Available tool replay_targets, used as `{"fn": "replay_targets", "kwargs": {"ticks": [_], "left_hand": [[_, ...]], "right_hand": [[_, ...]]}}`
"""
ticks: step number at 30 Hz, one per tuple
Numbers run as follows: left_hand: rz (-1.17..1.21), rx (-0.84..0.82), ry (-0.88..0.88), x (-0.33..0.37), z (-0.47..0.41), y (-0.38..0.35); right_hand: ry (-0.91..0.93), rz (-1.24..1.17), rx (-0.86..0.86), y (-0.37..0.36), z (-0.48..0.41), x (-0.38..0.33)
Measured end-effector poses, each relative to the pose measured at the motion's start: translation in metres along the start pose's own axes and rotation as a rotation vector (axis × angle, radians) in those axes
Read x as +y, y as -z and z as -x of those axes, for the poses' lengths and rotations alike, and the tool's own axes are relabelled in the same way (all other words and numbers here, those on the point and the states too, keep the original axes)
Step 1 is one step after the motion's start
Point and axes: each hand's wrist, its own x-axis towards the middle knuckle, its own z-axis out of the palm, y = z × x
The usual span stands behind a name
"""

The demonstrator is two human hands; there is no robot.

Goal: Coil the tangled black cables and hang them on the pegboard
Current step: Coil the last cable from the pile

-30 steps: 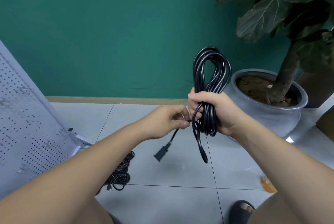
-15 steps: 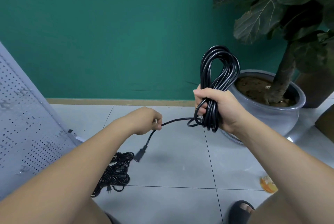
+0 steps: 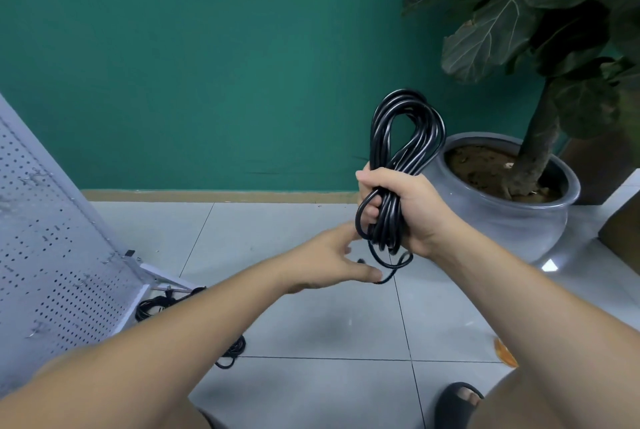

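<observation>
Cable coil [image 3: 405,137] stands upright in the right hand's [image 3: 415,210] fist, just before the pot [image 3: 519,220]. The left hand [image 3: 329,262] reaches under it with fingers stretched along the loose tail [image 3: 393,267], though whether it pinches the tail cannot be told. The step looks like binding the coil, so the tail next needs wrapping round its waist; half a second ago the left hand held that tail taut, out to the left, but it is now slack.

Pegboard [image 3: 52,255] left, plant pot [image 3: 512,220] right (behind the coil [image 3: 405,137]), loose cables [image 3: 235,352] on floor [image 3: 311,324] by pegboard
</observation>
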Motion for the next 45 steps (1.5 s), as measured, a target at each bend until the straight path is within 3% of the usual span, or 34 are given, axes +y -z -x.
{"fn": "replay_targets", "kwargs": {"ticks": [5,8,11,16,27,30,36,41,45], "left_hand": [[0.315,-0.089,0.087,0.013,0.005,-0.022],[0.377,-0.046,0.141,0.018,0.01,-0.025],[0.265,0.099,0.147,0.024,0.014,-0.021],[0.09,0.426,-0.104,0.032,0.02,-0.019],[0.179,0.663,-0.171,0.034,0.018,-0.033],[0.015,0.686,-0.214,0.034,0.019,-0.034],[-0.581,0.685,-0.288,0.026,0.015,-0.039],[-0.686,0.636,-0.313,0.028,0.019,-0.041],[-0.627,0.611,-0.311,0.033,0.018,-0.026]], "right_hand": [[0.099,0.024,0.156,0.001,-0.004,-0.003],[0.162,0.194,0.325,0.011,-0.008,-0.004],[0.181,0.317,0.385,0.023,-0.009,-0.007],[0.211,0.336,0.413,0.022,-0.009,-0.007],[0.153,0.262,0.42,0.007,-0.011,0.004],[0.111,0.227,0.443,0.003,-0.011,0.007],[-0.024,0.121,0.575,-0.001,-0.014,0.021],[-0.027,0.212,0.6,-0.003,-0.014,0.024],[0.004,0.186,0.674,0.007,-0.019,0.006]]}}
